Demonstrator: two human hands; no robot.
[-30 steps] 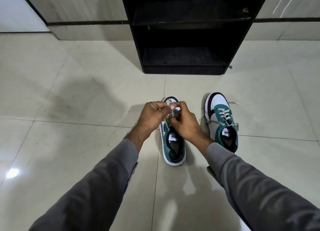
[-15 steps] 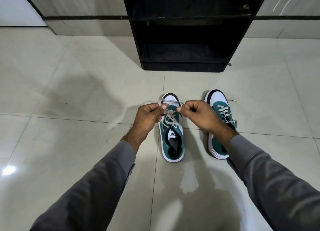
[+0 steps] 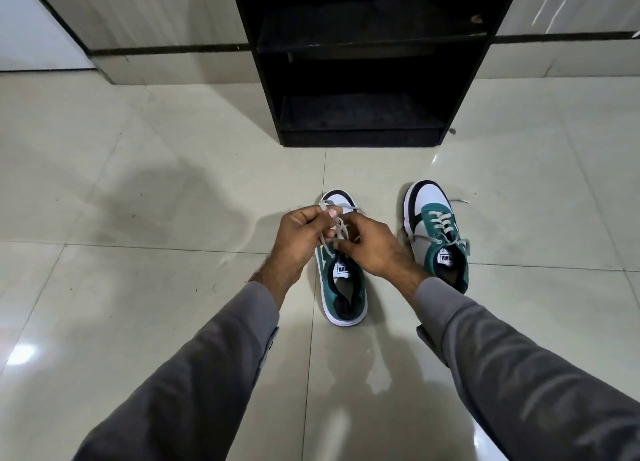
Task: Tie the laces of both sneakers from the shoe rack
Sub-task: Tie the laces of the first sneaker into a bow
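Observation:
Two green, white and black sneakers stand side by side on the tiled floor, toes towards the rack. Over the left sneaker (image 3: 343, 287) both hands meet. My left hand (image 3: 301, 239) pinches a loop of its grey lace (image 3: 337, 226), and my right hand (image 3: 370, 249) grips the other strand close beside it. The hands hide the sneaker's middle. The right sneaker (image 3: 436, 232) stands untouched, its grey laces loose, one end trailing on the floor to its right.
A black shoe rack (image 3: 363, 62) with dark shelves stands straight ahead against the wall. Pale glossy floor tiles (image 3: 138, 201) spread to both sides. A wall base with a dark strip runs behind the rack.
The hands, pulled apart with the lace half a second ago, have come back together over the left sneaker. My right hand has moved left, uncovering the right sneaker.

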